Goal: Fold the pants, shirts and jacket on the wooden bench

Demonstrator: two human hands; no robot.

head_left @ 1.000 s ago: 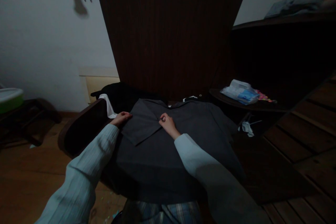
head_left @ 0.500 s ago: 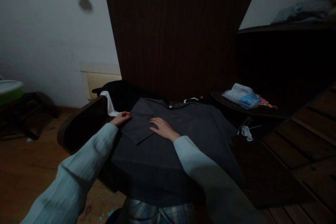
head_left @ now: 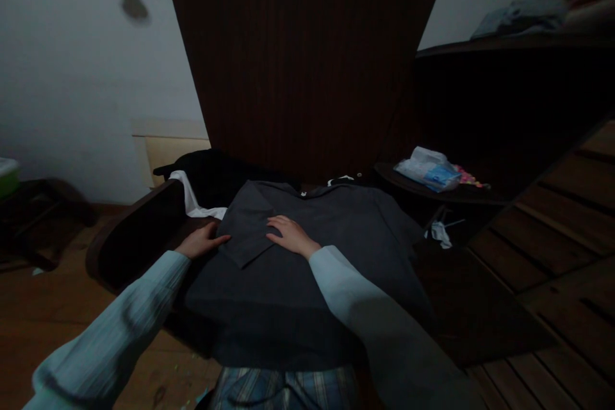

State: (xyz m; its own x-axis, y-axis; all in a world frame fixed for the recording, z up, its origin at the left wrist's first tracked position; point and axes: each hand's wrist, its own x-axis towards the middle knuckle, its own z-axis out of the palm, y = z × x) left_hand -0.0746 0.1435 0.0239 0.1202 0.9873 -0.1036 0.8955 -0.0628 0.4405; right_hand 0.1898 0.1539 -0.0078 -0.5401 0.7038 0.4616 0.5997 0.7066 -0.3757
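Dark-grey cloth shirt spread flat, frame centre. Folded-in sleeve runs top-to-bottom between hands: right hand on its right side, fingers extended; left hand at left edge, grip unclear.

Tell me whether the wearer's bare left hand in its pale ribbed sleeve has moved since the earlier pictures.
Yes: judged against the cream rectangular panel on the white wall, the left hand sits lower in view, having moved toward the wearer.

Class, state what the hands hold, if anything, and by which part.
Right hand: flat on the grey shirt, holding nothing. Left hand: at the sleeve's edge; grip unclear.
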